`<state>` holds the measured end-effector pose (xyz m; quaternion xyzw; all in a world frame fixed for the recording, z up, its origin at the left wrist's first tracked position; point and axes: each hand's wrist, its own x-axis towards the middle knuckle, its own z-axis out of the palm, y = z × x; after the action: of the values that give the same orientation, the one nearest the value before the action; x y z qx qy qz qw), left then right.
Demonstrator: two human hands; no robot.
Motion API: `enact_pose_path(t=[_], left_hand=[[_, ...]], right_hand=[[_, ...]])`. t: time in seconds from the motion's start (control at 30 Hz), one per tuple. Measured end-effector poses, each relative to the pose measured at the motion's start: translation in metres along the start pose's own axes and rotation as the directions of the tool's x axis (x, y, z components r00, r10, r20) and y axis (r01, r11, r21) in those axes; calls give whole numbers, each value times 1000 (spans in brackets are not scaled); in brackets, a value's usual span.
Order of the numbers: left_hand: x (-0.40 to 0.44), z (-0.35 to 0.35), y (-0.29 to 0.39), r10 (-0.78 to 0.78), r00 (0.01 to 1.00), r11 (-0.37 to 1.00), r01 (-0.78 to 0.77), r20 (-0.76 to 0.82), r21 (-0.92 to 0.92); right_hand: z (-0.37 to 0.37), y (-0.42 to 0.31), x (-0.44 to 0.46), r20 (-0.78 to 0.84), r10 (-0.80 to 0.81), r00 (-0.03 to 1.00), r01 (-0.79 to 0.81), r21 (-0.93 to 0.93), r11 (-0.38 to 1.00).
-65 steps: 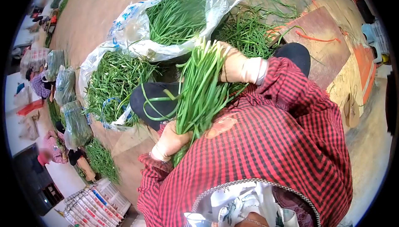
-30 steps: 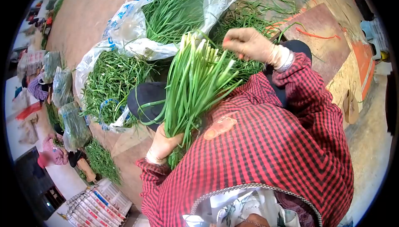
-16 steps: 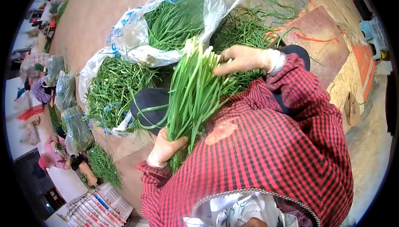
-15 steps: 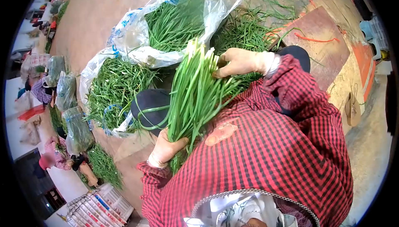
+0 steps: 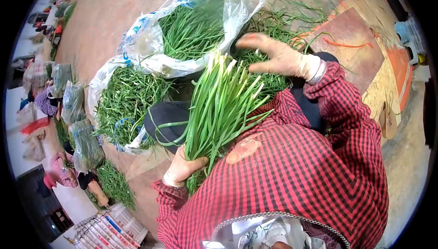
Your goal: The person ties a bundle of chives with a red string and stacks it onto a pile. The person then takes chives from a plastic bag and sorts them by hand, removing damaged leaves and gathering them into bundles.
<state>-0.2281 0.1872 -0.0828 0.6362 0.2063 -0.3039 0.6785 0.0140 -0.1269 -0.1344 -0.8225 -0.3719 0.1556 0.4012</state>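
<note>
My left hand (image 5: 182, 164) is closed round the leafy lower end of a bunch of green chives (image 5: 216, 112). The bunch lies across my lap, with its pale cut ends pointing up and fanned apart. Just beyond those ends, to the right, my right hand (image 5: 278, 57) is raised with thumb and fingers spread and nothing in it. Both hands seem to wear thin gloves. An open plastic bag (image 5: 141, 34) in front of me holds long chives (image 5: 194, 25). Left of my knee, tangled shorter greens (image 5: 130, 91) fill another plastic-lined pile.
Loose greens (image 5: 273, 28) lie on the floor past my right hand. A brown board (image 5: 351, 44) with orange string (image 5: 349, 43) is to the right, near a sandal (image 5: 388, 121). At left are filled plastic bags (image 5: 86, 144), a person in a checked top (image 5: 64, 169) and a white crate (image 5: 112, 226).
My right hand has let go of the pale ends, opened and moved up and right. The stalks have spread wider to the right, while my left hand keeps its hold.
</note>
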Motion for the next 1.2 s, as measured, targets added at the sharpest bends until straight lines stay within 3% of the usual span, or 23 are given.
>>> enact_pose_path(t=[0.03,0.1,0.17,0.23,0.37,0.43,0.5,0.57,0.63,0.73,0.77,0.83,0.97,1.0,1.03,1.07,1.1,1.17,1.2], left_hand=[[1,0,0,-16,1000,1000,15,11,24],[0,3,5,-26,1000,999,26,7,22],[0,3,6,-36,999,999,36,-1,17],[-1,2,3,-38,999,997,38,-3,60],[-1,2,1,-62,998,997,63,-19,46],[-2,1,3,-37,999,997,38,-9,68],[-5,-6,2,-56,998,997,56,-1,45],[-8,-11,0,-102,993,994,100,-56,-40],[-5,-9,2,-91,994,996,91,-63,-8],[3,-4,6,-46,997,999,45,-67,-23],[5,-3,7,-46,997,999,45,-65,-21],[7,-3,9,-41,998,999,41,-51,8],[0,-10,5,-99,995,995,99,10,-33],[-2,-10,5,-88,996,995,89,9,-34],[-3,-10,4,-89,996,995,89,7,-38],[-3,-12,2,-84,996,996,84,9,-40],[-3,-13,0,-76,997,996,77,12,-41],[-4,-14,-3,-71,997,996,70,-12,-51],[-6,-14,-4,-68,997,996,66,-37,-57]], right_hand=[[5,-9,2,77,-75,994,73,29,997],[16,-17,9,247,-95,964,134,-145,980],[36,-12,13,230,-150,962,230,-376,898],[45,-13,14,230,-154,961,249,-476,844],[34,-19,7,261,-185,947,295,-486,822],[19,-3,10,217,53,975,114,-685,719],[-7,33,6,30,279,960,-185,-680,710],[-25,59,-9,-28,515,857,-401,-664,632],[-18,35,-22,-57,217,975,-212,-546,811],[13,-30,-23,8,-134,991,131,-266,955],[22,-57,-21,107,-84,991,113,-301,947],[51,-55,-20,106,-278,955,295,-230,927],[60,-44,-15,2,-355,935,350,-157,923],[56,-40,-15,16,-300,954,297,-186,936],[54,-32,-15,-85,-268,960,247,-200,948],[49,-26,-14,-146,-51,988,71,136,988],[42,-22,-13,-132,175,976,-97,460,883],[11,-14,-11,-98,468,878,-322,603,730],[3,-2,-12,-181,487,854,-283,624,728]])
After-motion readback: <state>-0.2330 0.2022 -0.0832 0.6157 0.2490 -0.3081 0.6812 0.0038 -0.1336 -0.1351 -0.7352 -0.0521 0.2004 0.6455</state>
